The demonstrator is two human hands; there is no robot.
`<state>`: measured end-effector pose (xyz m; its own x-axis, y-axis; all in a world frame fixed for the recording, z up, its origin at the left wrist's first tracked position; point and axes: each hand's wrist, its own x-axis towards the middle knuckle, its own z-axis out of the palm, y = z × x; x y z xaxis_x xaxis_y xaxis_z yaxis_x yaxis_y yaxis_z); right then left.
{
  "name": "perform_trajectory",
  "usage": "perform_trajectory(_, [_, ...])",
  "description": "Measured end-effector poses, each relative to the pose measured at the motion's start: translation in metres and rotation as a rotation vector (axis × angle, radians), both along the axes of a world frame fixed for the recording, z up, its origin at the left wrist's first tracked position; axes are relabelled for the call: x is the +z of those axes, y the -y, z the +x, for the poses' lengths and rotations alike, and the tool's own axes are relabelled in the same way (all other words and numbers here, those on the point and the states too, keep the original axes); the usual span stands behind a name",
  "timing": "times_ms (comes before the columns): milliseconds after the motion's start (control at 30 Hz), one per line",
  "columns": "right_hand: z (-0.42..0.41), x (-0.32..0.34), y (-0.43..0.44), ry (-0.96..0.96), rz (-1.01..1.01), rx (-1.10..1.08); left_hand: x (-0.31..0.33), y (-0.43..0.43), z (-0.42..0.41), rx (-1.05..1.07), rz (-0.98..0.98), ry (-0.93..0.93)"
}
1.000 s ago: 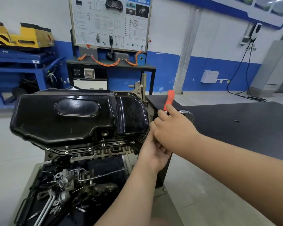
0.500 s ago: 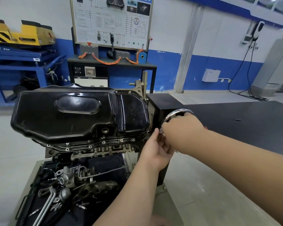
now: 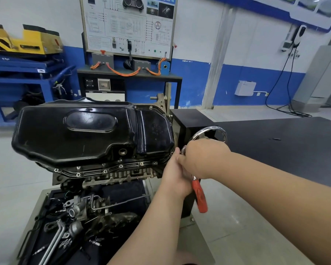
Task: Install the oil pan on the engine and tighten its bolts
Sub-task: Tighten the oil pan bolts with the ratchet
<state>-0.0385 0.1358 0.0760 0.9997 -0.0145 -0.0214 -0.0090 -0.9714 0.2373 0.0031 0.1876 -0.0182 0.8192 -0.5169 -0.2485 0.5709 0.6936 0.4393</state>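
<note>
Oil pan [image 3: 80, 134], black and glossy, sat atop the engine [image 3: 111, 176] on the stand, flange down against the block. Bolts [image 3: 120, 166] were seated in a row along the near flange edge; more showed at the far-R corner. We could not judge how tight they were.

R hand [image 3: 203, 159] was at the pan's R end, just off the near-R corner, fingers curled round the ratchet [image 3: 199, 196] close to its head. The red handle hung down and slightly R below the fist. The head and socket were mostly hidden by the hand.

L hand [image 3: 174, 178] was pressed in beneath and behind the R hand, thumb pointing up toward the pan's corner. Its fingers were covered, so we could not tell their grip.

A chrome handwheel [image 3: 208, 131] sat just behind the R hand, on the black box [image 3: 191, 119] at the stand's R side. Loose engine parts [image 3: 80, 211] lay in the stand's lower tray, near-L.
</note>
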Motion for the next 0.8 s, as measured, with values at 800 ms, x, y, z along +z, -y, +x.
perform_trajectory(800, [-0.002, 0.006, 0.006, 0.056, -0.388, 0.255, -0.002, 0.007, -0.001, 0.052, 0.037, 0.04])
